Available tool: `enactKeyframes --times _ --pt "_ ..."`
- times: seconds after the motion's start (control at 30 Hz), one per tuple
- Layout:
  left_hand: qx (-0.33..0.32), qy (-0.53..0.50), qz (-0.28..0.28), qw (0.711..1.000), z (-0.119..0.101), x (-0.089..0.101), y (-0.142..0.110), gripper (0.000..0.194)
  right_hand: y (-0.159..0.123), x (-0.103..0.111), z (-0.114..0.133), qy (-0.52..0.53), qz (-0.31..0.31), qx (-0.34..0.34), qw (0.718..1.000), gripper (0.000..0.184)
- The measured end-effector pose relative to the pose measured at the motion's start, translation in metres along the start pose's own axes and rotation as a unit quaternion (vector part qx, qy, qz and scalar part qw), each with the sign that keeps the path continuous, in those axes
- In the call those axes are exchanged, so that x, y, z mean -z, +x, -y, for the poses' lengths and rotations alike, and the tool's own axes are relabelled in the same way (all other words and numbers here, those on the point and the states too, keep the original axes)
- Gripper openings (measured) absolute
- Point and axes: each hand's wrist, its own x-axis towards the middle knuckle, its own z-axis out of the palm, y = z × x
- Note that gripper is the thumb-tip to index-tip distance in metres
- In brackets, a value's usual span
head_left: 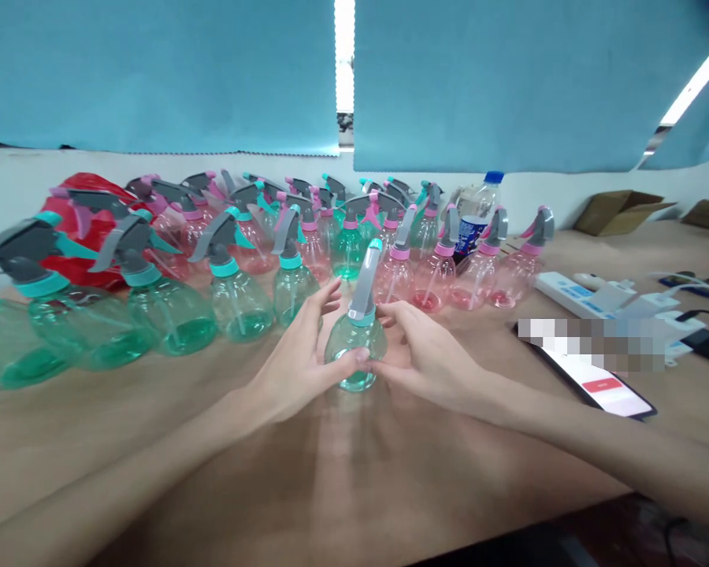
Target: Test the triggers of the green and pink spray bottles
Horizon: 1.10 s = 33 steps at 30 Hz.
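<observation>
Left hand (301, 370) and right hand (428, 354) cup one spray bottle (355, 353) from opposite sides in a narrow hold, with the fingers curved. The left hand's fingertips (360, 356) rest on the front of the bottle's lower body, and the right hand's fingers (383, 368) touch its lower right side. The bottle has a clear, green-tinted body, a teal collar and a grey trigger head, which points upward and leans slightly right. Whether its base touches the bench cannot be told.

Just beyond the left hand stands a green-tinted spray bottle (295, 295), close to the fingers but apart from them. More green-tinted spray bottles (171, 315) with teal collars extend leftward across the bench (343, 472). Pink-tinted spray bottles (395, 276) with pink collars crowd behind and to the right of the held bottle. A red plastic bag (88, 228) lies behind the green group, and a plastic water bottle (478, 213) with a blue cap stands among the pink group.

To the right lie a white power strip (579, 293) and a smartphone (596, 390), its lit screen showing a red button and partly covered by a pixelated patch. Flattened cardboard (620, 213) sits at the far right of the bench, below blue curtains (154, 71).
</observation>
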Motion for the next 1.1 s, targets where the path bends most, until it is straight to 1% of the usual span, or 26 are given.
enactKeyframes --times 0.1,0.17,0.27,0.37,0.43,0.53,0.7,0.8,0.97,1.03,1.1 --pt "0.045 0.046 0.003 0.998 0.01 0.009 -0.019 0.073 0.01 0.0 -0.002 -0.031 -0.001 0.0 1.0 0.052" --pt "0.077 0.067 0.002 0.995 0.016 0.011 -0.029 0.068 0.018 0.0 -0.005 -0.053 0.003 -0.008 0.999 0.055" --pt "0.112 0.085 -0.008 0.99 0.022 0.011 -0.038 0.057 0.035 0.001 -0.013 -0.083 0.018 -0.027 0.996 0.055" --pt "0.139 0.071 -0.011 0.988 0.025 0.009 -0.043 0.044 0.051 0.0 -0.022 -0.102 0.031 -0.041 0.993 0.056" --pt "0.139 0.052 -0.003 0.989 0.028 0.006 -0.045 0.038 0.06 0.0 -0.027 -0.1 0.032 -0.038 0.994 0.055" --pt "0.122 0.037 0.009 0.992 0.034 0.001 -0.05 0.033 0.068 -0.003 -0.03 -0.087 0.027 -0.039 0.995 0.053" --pt "0.116 0.033 0.023 0.992 0.04 -0.006 -0.053 0.029 0.076 -0.005 -0.028 -0.062 0.032 -0.084 0.994 0.059" --pt "0.117 0.035 0.029 0.992 0.039 -0.005 -0.05 0.027 0.082 -0.006 -0.031 -0.05 0.039 -0.103 0.993 0.06" --pt "0.103 0.035 0.021 0.994 0.039 -0.006 -0.041 0.025 0.088 -0.008 -0.034 -0.05 0.037 -0.097 0.993 0.062" --pt "0.1 0.03 0.025 0.994 0.039 -0.007 -0.036 0.025 0.085 -0.004 -0.032 -0.045 0.042 -0.094 0.994 0.065" --pt "0.104 0.019 0.033 0.994 0.038 -0.008 -0.03 0.025 0.078 0.005 -0.029 -0.035 0.04 -0.089 0.995 0.065"
